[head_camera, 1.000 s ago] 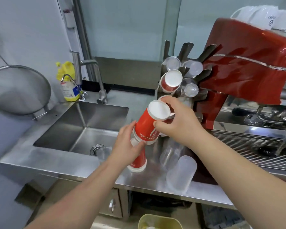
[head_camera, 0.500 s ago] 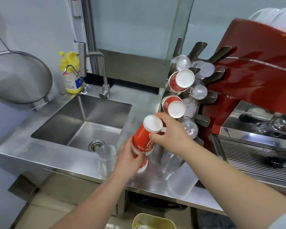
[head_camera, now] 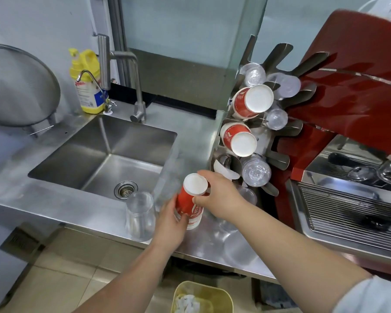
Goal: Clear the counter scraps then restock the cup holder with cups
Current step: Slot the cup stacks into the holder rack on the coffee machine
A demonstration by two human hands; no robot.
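Both hands are working one stack of red paper cups (head_camera: pixel 190 201), held upside down and tilted over the steel counter (head_camera: pixel 54 206), just right of the sink (head_camera: pixel 104 159). The left hand (head_camera: pixel 171 219) is wrapping the lower part of the stack, fingers curled round the printed side near the rims. The right hand (head_camera: pixel 220 198) is gripping the upper end, thumb and fingers pinching just under the white base that is facing the camera. Whether the stack's bottom rim is touching the counter cannot be told; the left hand is covering it.

The cup holder (head_camera: pixel 271 141) is standing just behind the right hand, against the red espresso machine (head_camera: pixel 352 91). Two of its slots are showing red cups with white bases pointing outward: an upper red cup (head_camera: pixel 252 102) and a middle red cup (head_camera: pixel 238 138). Clear plastic cups (head_camera: pixel 256 170) are filling several other slots (their edges are blurring into the metal). The slot nearest the right hand is showing only a white curved piece inside (head_camera: pixel 226 171); what it is cannot be told.

A clear glass jar (head_camera: pixel 140 216) is sitting upside down at the counter's front edge, just left of the left hand. More clear plastic cups are lying on the counter beneath the right forearm (head_camera: pixel 239 249), hard to separate from the reflections.

A yellow bottle (head_camera: pixel 87 82) is standing beside the tap (head_camera: pixel 120 75) at the back of the sink. A metal strainer (head_camera: pixel 18 86) is hanging at far left. A yellow bin (head_camera: pixel 203 299) with white scraps is sitting on the floor below.
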